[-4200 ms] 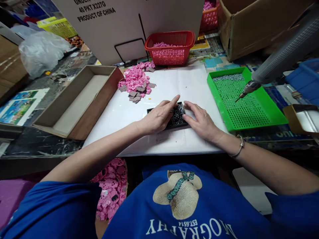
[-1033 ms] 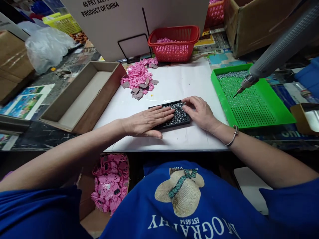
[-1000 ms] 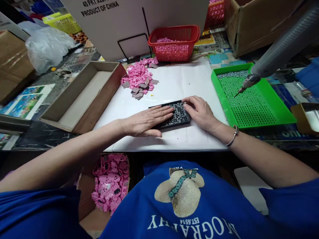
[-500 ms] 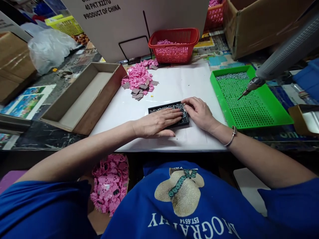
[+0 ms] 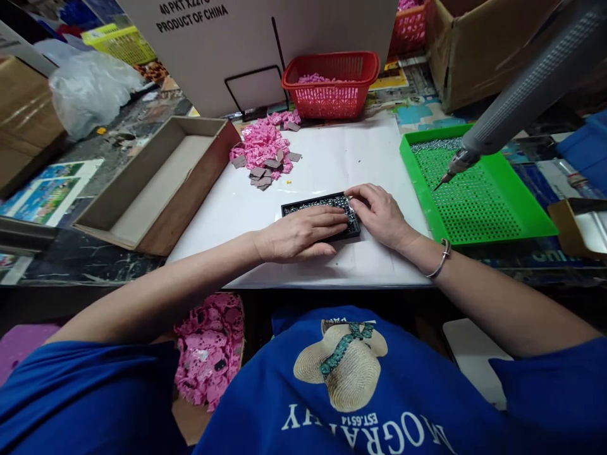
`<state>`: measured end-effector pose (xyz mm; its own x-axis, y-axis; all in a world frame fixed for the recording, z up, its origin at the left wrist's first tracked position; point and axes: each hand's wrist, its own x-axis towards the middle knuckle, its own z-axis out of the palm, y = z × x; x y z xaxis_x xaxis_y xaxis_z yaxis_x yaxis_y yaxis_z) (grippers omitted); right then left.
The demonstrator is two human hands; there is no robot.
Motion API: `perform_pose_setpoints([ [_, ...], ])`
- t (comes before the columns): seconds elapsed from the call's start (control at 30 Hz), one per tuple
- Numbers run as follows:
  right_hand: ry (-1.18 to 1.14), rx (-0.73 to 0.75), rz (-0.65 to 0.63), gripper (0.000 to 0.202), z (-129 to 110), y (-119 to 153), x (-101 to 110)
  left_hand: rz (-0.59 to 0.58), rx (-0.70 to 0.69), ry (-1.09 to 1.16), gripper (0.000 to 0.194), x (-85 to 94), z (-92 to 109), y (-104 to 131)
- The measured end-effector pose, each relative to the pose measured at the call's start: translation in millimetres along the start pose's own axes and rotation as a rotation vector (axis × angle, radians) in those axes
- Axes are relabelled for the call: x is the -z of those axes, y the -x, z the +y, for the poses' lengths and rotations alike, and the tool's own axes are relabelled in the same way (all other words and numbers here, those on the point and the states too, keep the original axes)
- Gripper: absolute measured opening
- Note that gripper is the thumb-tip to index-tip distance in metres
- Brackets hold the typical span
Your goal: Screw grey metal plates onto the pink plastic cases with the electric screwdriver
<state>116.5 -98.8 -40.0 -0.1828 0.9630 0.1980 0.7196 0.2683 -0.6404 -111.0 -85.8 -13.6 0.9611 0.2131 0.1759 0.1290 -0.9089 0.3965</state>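
A small black tray (image 5: pixel 310 203) filled with small shiny metal screws lies on the white work surface in front of me. My left hand (image 5: pixel 303 232) rests over it, palm down with the fingers stretched out across the screws, covering much of its near side. At the tray's right end, my right hand (image 5: pixel 377 215) holds the edge with thumb and fingers curled against the corner. Beyond the tray is a heap of pink pieces (image 5: pixel 260 142) with flat grey-brown chips (image 5: pixel 260 177) along its near side.
To the right, a green perforated tray (image 5: pixel 484 208) holds more screws, with an electric screwdriver (image 5: pixel 478 136) hanging over it. An open cardboard tray (image 5: pixel 156 189) stands left. At the back is a red basket (image 5: pixel 332 95) of pink pieces, before a large white board (image 5: pixel 199 57).
The hanging screwdriver has swung a little to the left. My left fingers have shifted slightly on the screws; my right hand stays at the tray's end.
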Motion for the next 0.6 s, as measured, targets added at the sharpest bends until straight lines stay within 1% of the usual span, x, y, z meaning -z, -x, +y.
perform_pose_setpoints([
  [0.1, -0.001, -0.007, -0.001, 0.025, 0, 0, 0, -0.055, -0.021, 0.025, 0.073, -2.2, -2, -1],
  [0.23, -0.013, 0.005, -0.001, 0.023, -1, 0, 0, -0.105, 0.028, 0.017, 0.080, -3.9, -5, 1],
  [0.37, -0.002, -0.005, -0.006, 0.024, -1, 0, 0, -0.097, 0.114, -0.020, 0.086, -5.0, -8, 7],
  [0.47, -0.010, 0.004, 0.002, 0.024, -1, 0, 0, -0.092, 0.166, -0.031, 0.090, -9.1, -7, 5],
  [0.6, -0.015, 0.004, -0.001, 0.023, -1, 1, 0, -0.103, 0.151, 0.007, 0.092, -13.6, 2, 1],
])
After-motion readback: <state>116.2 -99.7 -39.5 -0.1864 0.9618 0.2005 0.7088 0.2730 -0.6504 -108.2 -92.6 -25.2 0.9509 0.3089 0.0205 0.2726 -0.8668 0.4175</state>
